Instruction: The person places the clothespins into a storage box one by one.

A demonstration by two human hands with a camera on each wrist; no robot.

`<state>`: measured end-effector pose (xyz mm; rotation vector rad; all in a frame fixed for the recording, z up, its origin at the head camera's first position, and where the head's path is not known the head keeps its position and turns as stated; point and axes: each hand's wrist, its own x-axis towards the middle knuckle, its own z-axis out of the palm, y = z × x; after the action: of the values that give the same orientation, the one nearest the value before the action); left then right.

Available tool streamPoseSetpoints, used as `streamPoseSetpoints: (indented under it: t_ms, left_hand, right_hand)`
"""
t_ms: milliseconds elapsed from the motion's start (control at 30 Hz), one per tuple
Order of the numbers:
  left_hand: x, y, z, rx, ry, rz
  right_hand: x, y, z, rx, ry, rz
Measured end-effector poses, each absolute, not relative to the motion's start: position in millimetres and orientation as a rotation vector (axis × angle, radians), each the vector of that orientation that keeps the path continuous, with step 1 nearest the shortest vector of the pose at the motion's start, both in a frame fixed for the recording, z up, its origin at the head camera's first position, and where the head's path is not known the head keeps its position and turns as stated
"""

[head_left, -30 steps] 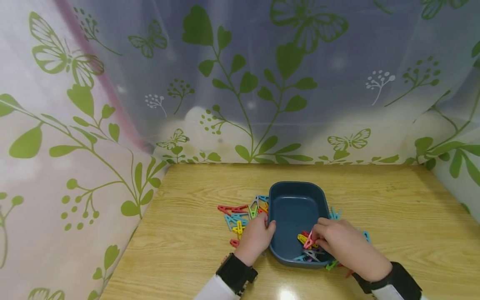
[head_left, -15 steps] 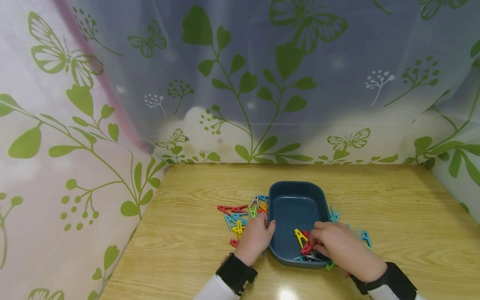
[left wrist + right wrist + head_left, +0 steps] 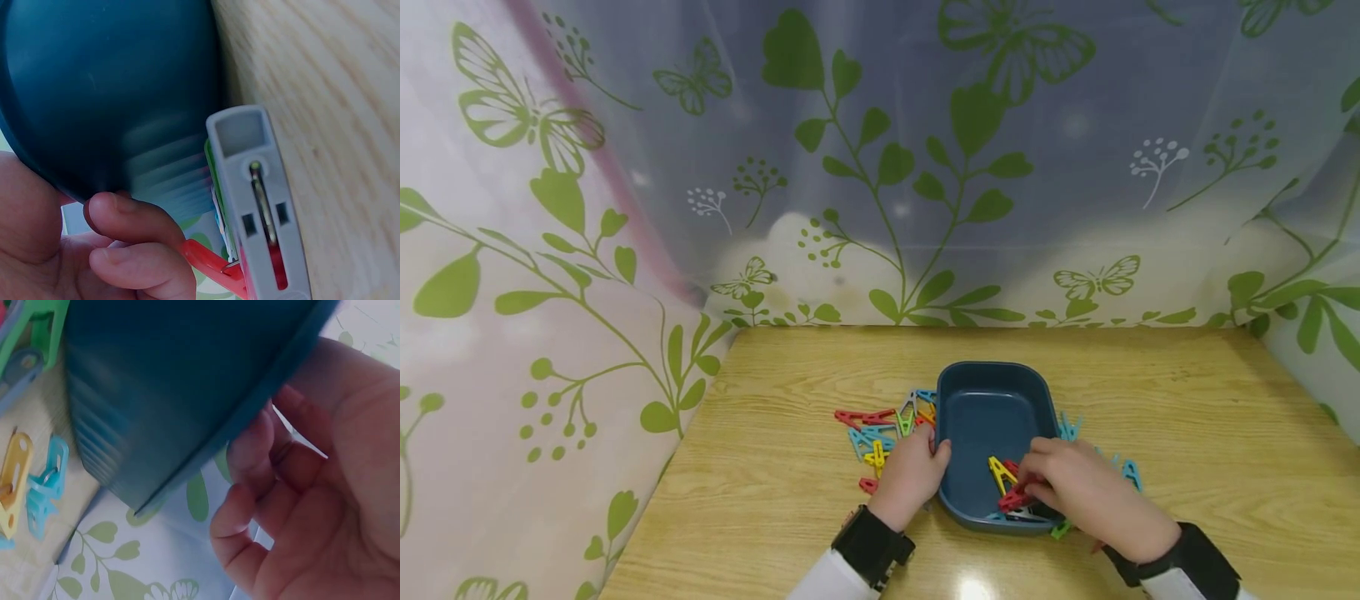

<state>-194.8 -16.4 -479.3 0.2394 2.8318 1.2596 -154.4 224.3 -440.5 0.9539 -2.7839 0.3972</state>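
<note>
A dark blue plastic bin (image 3: 996, 425) stands on the table. My left hand (image 3: 912, 471) grips its left rim, with the thumb over the edge and fingers outside, as the left wrist view also shows. My right hand (image 3: 1075, 483) reaches over the bin's right rim and pinches a red clothespin (image 3: 1013, 500) inside. Beside that lies a yellow clothespin (image 3: 1000, 473). Grey and blue clothespins lie at the bin's near end, partly hidden by the right hand. In the right wrist view the bin's wall (image 3: 156, 394) hides the right fingertips.
Several loose clothespins (image 3: 872, 435) lie left of the bin, in red, blue, yellow and green. Blue clothespins (image 3: 1131, 475) and a green one (image 3: 1061, 529) lie on its right. A grey clothespin (image 3: 259, 200) is close to the left hand. A printed curtain (image 3: 887, 208) borders the table.
A pink clothespin was at the right fingertips a second ago; a red one is there now. The yellow clothespin has shifted and shows more fully. The left hand and bin have stayed put.
</note>
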Motion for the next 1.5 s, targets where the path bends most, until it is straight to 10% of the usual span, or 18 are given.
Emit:
streamPoseSetpoints:
  t_ms: [467, 1500]
  left_hand:
    - [-195, -16, -479, 0.245, 2.84, 1.263]
    - [-195, -17, -481, 0.246, 2.851, 1.241]
  right_hand:
    - [-185, 272, -422, 0.605, -2.745, 0.316]
    - [-245, 321, -467, 0.817, -2.988, 0.283]
